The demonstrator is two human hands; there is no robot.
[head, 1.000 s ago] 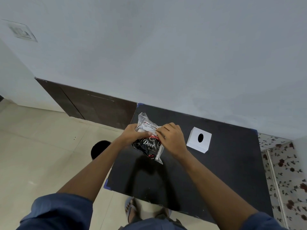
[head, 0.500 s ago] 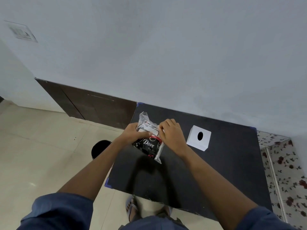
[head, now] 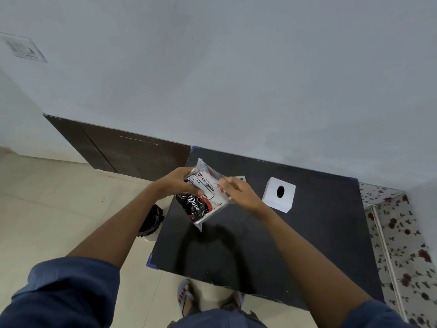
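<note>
A clear plastic pack of tissues (head: 203,197), printed black, red and white with a white label, is held above the left part of a black table (head: 307,233). My left hand (head: 182,183) grips the pack's upper left side. My right hand (head: 238,194) pinches the pack's right edge near the top. A white cube tissue box (head: 279,194) with a dark oval hole on top stands on the table to the right of my hands. A small white piece (head: 241,178) shows just behind my right hand.
The table stands against a pale wall (head: 236,79). A dark bin (head: 152,221) sits on the tiled floor at the table's left edge. A flowered surface (head: 402,245) lies to the right. My sandalled feet (head: 186,297) show below the table's near edge.
My right hand has slid off the pack's front to its right edge, baring the label. The pack has tilted slightly, and a small white piece now shows behind the right hand.
</note>
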